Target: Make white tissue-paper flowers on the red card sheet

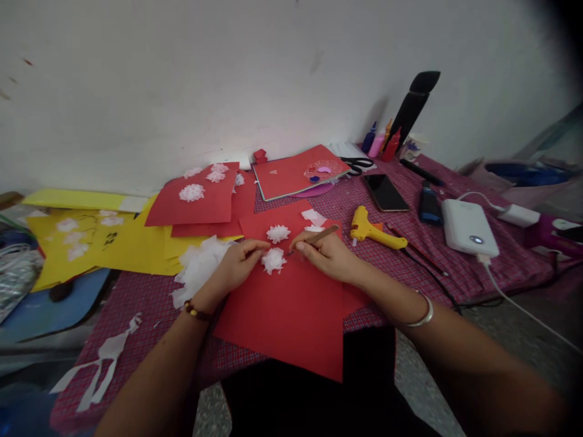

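Note:
A red paper sheet [291,315] lies on the checkered cloth in front of me. Two white tissue flowers rest on it, one [274,260] between my hands and another [277,233] just behind it. My left hand [237,264] pinches the near flower's left edge with its fingertips. My right hand [325,255] grips a thin brown brush or stick [324,233], its tip pointing at the near flower's right side.
A pile of white tissue [198,267] lies by my left hand. Red sheets with more flowers [194,197] and yellow paper [91,243] sit at the left. A yellow glue gun [373,229], phone [385,192], power bank [469,226], scissors [357,164] and paint bottles [380,142] stand at the right.

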### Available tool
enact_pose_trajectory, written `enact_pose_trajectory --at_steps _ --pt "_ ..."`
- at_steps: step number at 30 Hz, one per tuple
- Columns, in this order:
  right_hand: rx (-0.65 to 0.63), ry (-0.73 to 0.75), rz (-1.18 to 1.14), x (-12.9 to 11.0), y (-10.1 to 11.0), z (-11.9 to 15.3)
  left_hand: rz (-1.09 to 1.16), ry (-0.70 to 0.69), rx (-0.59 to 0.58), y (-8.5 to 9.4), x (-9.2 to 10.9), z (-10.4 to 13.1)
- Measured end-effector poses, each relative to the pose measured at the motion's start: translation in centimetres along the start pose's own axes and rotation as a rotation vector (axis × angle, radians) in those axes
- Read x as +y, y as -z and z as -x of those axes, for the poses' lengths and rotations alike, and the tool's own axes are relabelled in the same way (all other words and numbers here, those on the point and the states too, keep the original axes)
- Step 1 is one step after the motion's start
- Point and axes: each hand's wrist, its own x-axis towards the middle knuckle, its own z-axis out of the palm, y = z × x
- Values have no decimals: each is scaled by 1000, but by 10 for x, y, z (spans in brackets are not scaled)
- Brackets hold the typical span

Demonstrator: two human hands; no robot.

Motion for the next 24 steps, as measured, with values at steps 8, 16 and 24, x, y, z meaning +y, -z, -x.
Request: enact_pose_trajectory --at_steps 8,16,24 --pt "-206 -109 -248 -1 -14 1 134 104 184 5 -2 3" --pt "-268 -181 -450 11 -31 0 118 115 218 3 1 3" --pt "-198 -213 -379 9 -35 1 -37 91 180 5 11 2"
